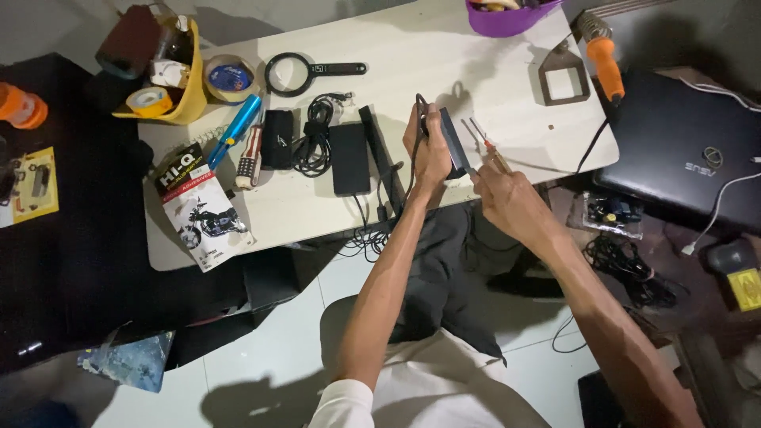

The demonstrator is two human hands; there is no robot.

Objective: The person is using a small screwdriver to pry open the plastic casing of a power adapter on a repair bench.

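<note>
Gripping slim black adapter, thin metal screwdriver

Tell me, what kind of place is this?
Probably a home electronics repair bench. A soldering iron and a magnifying glass lie on the small white table, and the left hand holds a black power adapter on edge.

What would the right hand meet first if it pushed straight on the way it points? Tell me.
The right hand points up and left toward the dark flat box that the left hand holds on edge. Its thin tool seems already at the box's side, so the box would likely come first, though depth is unclear.
</note>
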